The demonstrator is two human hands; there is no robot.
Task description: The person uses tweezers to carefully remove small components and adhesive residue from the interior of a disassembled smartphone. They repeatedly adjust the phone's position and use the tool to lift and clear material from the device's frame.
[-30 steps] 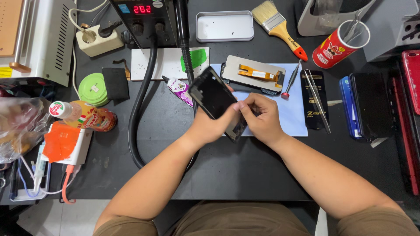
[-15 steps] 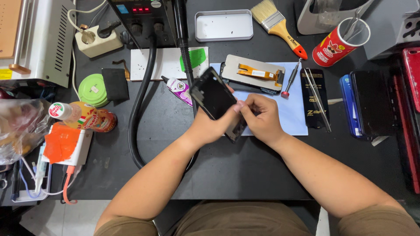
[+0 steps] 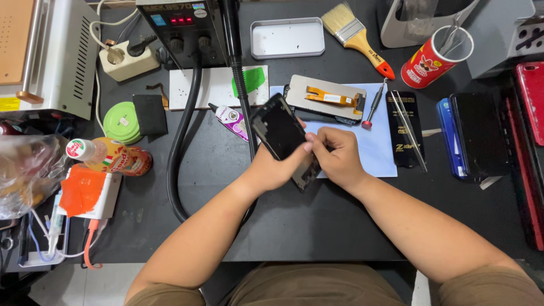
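A black phone (image 3: 279,131) is held tilted above the black work mat, its dark face up. My left hand (image 3: 273,169) grips it from below along its near long edge. My right hand (image 3: 334,154) closes on its lower right end, with fingertips pinched at the phone's edge. Just behind the hands lies a detached screen panel (image 3: 323,99) with an orange flex cable, resting on a pale blue sheet (image 3: 378,146).
A hot-air station (image 3: 181,22) with a thick black hose (image 3: 182,136) stands at the back left. Nearby are a small screwdriver (image 3: 374,105), tweezers (image 3: 409,130), a brush (image 3: 357,37), a metal tray (image 3: 288,37), a red can (image 3: 432,56), a glue tube (image 3: 232,120) and stacked phones (image 3: 479,136) at right.
Both hands stay on the phone in the same spot. My right fingers have shifted slightly along its lower edge.
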